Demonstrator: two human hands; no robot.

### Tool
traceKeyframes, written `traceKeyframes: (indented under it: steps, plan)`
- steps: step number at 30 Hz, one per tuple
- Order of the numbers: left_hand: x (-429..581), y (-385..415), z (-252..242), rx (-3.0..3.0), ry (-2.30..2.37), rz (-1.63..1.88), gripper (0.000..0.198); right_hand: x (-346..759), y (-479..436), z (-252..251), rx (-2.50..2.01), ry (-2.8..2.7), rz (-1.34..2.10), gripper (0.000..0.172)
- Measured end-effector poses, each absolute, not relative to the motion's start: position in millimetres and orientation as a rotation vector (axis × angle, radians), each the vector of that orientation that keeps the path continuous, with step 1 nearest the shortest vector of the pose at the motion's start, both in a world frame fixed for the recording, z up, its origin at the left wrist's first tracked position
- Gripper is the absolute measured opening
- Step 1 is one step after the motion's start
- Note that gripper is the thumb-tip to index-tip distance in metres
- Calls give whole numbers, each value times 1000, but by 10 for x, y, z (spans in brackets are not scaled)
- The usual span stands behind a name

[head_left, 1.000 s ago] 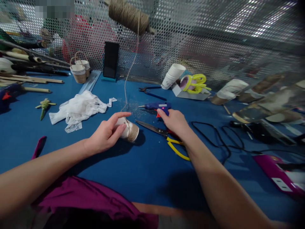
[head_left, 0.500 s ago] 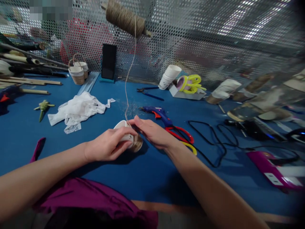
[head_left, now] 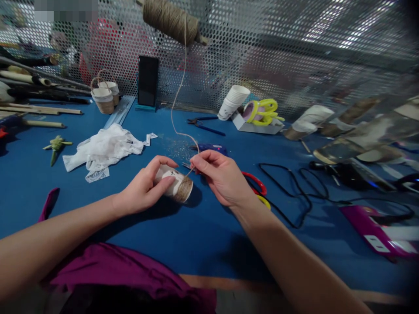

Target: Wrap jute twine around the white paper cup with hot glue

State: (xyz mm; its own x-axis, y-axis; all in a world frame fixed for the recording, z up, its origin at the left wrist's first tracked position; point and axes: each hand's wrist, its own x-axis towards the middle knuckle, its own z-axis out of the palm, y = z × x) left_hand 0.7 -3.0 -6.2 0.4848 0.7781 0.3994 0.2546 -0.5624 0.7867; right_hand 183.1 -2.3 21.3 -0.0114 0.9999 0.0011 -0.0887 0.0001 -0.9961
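My left hand (head_left: pixel 144 185) grips a white paper cup (head_left: pixel 173 183) lying on its side, thumb and fingers around its wall. Twine is wound round the cup's base end, which points right. My right hand (head_left: pixel 222 176) pinches the twine (head_left: pixel 178 131) between thumb and fingertips, just beyond the wound part. From there the strand runs up in a loose curve to a twine spool (head_left: pixel 170 22) on a rod at the mesh. A blue glue gun (head_left: pixel 212 149) lies partly hidden behind my right hand, near red-and-yellow-handled scissors (head_left: pixel 257 183).
White lace (head_left: pixel 104 148) lies heaped to the left, near two twine-wrapped cups (head_left: pixel 103 100) with handles. A phone (head_left: pixel 148 80) stands at the back by pliers (head_left: pixel 206 126). Stacked paper cups (head_left: pixel 233 102) lean right of them. A black cable (head_left: pixel 291 196) and purple power strip (head_left: pixel 376 231) occupy the right.
My right hand has drawn the twine around and out to the right of the cup. The cup has turned in my left hand, its wrapped end now showing more.
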Motion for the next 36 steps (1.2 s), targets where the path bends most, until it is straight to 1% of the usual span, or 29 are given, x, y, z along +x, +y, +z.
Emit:
traceKeyframes:
  steps: [7, 18, 25, 36]
  plan:
    - [19, -47, -34, 2021, 821, 969, 19, 1825, -23, 169, -1206, -1247, 1110, 22]
    - [-1, -61, -47, 2044, 736, 986, 21, 1789, 0, 117, -1291, -1346, 1091, 21]
    - [-7, -73, -35, 2055, 739, 977, 20, 1778, 2, 86, -1310, -1332, 1162, 21]
    - [-15, -94, -41, 2052, 707, 1025, 20, 1745, -32, 62, -1286, -1202, 1375, 25]
